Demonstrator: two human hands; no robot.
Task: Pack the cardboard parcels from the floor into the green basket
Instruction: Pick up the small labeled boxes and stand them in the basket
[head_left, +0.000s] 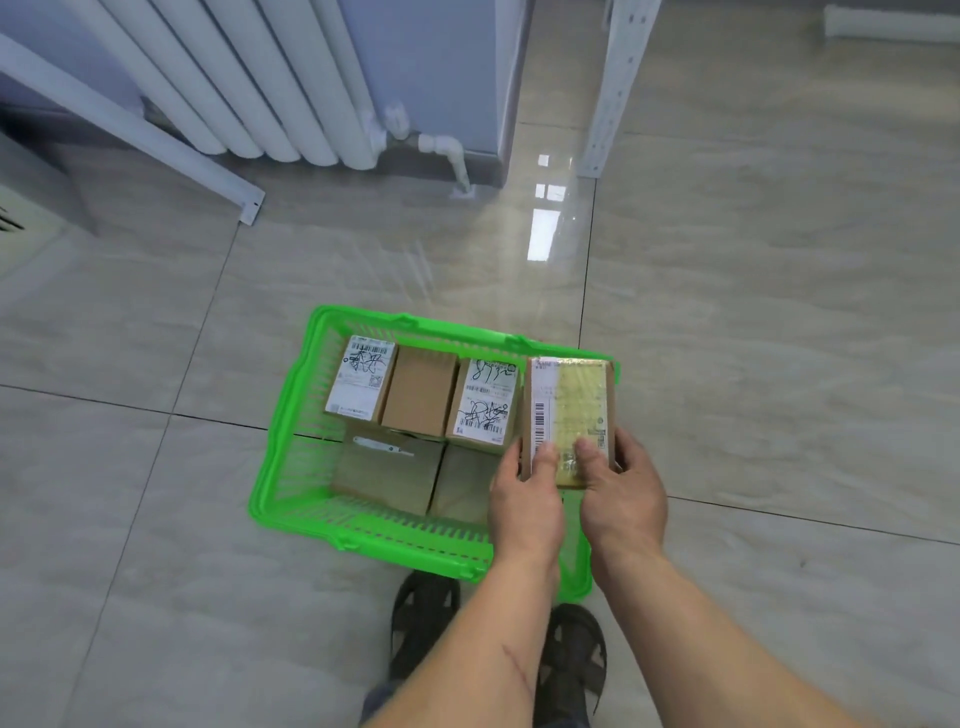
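A green plastic basket (291, 415) stands on the tiled floor in front of me. Inside it lie several cardboard parcels: a labelled one (359, 376) at the far left, a plain brown one (418, 391) beside it, another labelled one (485, 402), and two more (387, 470) in the near row. Over the basket's right end I hold a taped cardboard parcel (571, 402) with a barcode label. My left hand (524, 501) and my right hand (626, 486) grip its near end, thumbs on top.
A white radiator (270, 88) and its pipe (447, 150) stand against the wall at the back. White metal shelf legs (608, 93) rise at the back right, another slants at the left (156, 140). My sandalled feet (571, 670) are just behind the basket. Glossy floor tiles surround it.
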